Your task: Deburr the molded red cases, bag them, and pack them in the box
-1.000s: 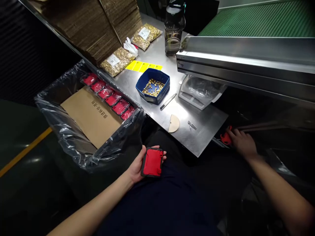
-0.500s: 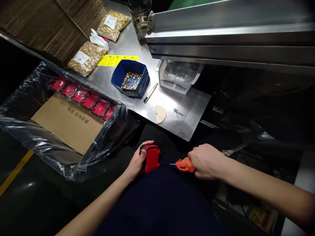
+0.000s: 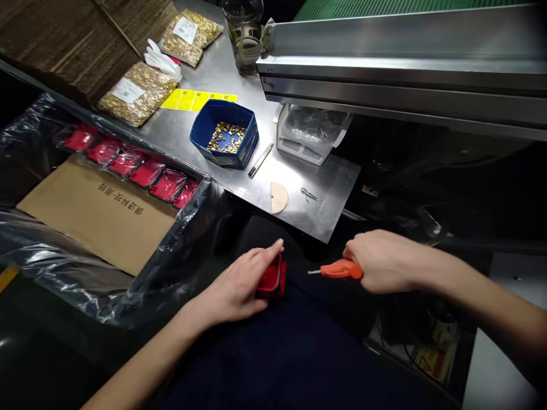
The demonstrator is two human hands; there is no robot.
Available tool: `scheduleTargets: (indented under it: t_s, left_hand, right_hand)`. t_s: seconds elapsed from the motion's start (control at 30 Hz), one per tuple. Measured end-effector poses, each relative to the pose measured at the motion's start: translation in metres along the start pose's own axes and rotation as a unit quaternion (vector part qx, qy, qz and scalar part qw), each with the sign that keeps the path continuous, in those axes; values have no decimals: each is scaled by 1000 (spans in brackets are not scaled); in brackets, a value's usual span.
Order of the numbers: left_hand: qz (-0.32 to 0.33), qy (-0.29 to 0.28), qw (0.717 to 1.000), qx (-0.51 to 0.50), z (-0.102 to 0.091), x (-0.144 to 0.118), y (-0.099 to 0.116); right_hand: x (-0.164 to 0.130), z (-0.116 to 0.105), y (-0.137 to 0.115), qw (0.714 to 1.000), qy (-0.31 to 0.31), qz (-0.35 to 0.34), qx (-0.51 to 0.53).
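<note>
In the head view my left hand (image 3: 237,285) is wrapped round a red plastic housing (image 3: 269,281) with a black edge, held above my lap. Its fingers lie over the far side and hide part of it. My right hand (image 3: 384,262) is closed on the handle of an orange tool (image 3: 339,269). The tool's thin metal tip points left towards the housing, with a gap between them. Beyond my hands, a blue bin (image 3: 248,151) of small brass-coloured pieces (image 3: 226,136) stands on the metal table (image 3: 299,219).
On the table lie a cutter knife (image 3: 260,161), a half-round disc (image 3: 279,198) and small metal tools (image 3: 308,195). Bags (image 3: 139,94) of brass pieces are farther back. At left, a plastic-lined crate (image 3: 171,233) holds wrapped red parts and cardboard. A metal beam (image 3: 384,74) overhangs the right.
My left hand has turned the red housing over, its fingers now across the far side. My right hand and the orange tool have shifted slightly right, away from it. The view has tilted slightly.
</note>
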State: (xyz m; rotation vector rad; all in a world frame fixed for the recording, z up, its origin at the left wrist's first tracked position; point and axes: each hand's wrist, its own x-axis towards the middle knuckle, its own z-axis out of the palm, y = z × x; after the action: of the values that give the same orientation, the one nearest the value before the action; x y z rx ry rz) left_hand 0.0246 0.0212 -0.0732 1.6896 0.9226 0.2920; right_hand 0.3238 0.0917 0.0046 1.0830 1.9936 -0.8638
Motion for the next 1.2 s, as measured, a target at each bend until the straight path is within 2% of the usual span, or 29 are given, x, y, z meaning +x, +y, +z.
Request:
scheduleTargets:
  t_s: [0.07,0.1,0.17,0.2,0.23,0.3,0.33,0.37,0.4,0.43,0.47,0.5,0.57,0.6,0.63,0.7,0.77,0.83,0.9,0.93,1.0,1.07,1.1,1.13,1.17,1.2]
  left_hand:
    - [64,-82,994,36,-9,5,5]
    - [71,-109,991,8,-10,6,6]
    - [41,-112,982,-145,-6,4,1]
    - [12,-86,962,-260,-1,1,-4]
    - [-15,-41,921,-386,5,-2,-11]
    - [-53,73,794,-602,16,-8,-25]
    - [-71,127,734,-663,20,-9,-30]
    - [-92,177,692,-694,21,-10,-34]
    - [-118,218,677,-693,21,-9,-35]
    - [-146,246,693,-661,18,-7,-34]
    - [-171,260,738,-598,13,-4,-30]
    - [-183,262,799,-509,8,0,-25]
    - [-166,214,919,-288,-4,10,-14]
    - [-142,174,958,-180,-9,17,-9]
    - [-116,132,980,-91,-11,24,-4]
    - [-77,52,996,14,-12,38,3]
    - [-63,-6,997,35,-10,48,7]
    - [-70,-28,997,-18,-10,49,7]
    - [-110,-16,988,-106,-15,41,6]
    - [-137,5,978,-155,-17,36,5]
    - [-195,69,939,-276,-19,25,3]
    - [-245,127,866,-416,-14,20,2]
    - [-266,144,826,-476,-8,20,1]
    - [-285,152,792,-518,-1,22,1]
    - [-298,153,773,-539,6,25,0]
    - [-304,154,768,-542,13,28,0]
  right_hand:
    - [-6,-11,7,1000,1,5,11]
    - [-7,-15,9,1000,-1,0,12]
    - [-6,-20,11,1000,-7,-9,25]
    - [-5,-21,12,999,-5,-9,38]
    - [-4,-19,13,999,0,-4,52]
    - [-3,-11,10,997,12,3,80]
    - [-3,-4,8,996,14,-1,92]
    - [-5,4,4,995,13,-9,101]
    - [-7,13,0,994,10,-17,110]
    - [-9,20,-4,993,6,-21,119]
    - [-13,26,-7,992,6,-17,125]
    - [-16,30,-8,992,11,-3,126]
    - [-23,27,-8,992,27,38,118]
    - [-24,22,-7,992,33,54,109]
    - [-24,15,-7,993,39,62,97]
    - [-20,1,-10,994,46,60,75]
    - [-14,-8,-15,996,50,55,58]
    - [-11,-6,-16,996,39,55,54]
    - [-14,6,-4,996,37,57,59]
    - [-17,15,7,995,60,56,62]
    - [-21,35,38,984,159,64,50]
    - [-16,54,77,957,272,97,5]
    - [-8,61,96,947,296,122,-23]
    - [4,66,115,944,296,140,-48]
    - [18,70,132,944,288,149,-61]
    - [34,71,147,946,279,153,-69]
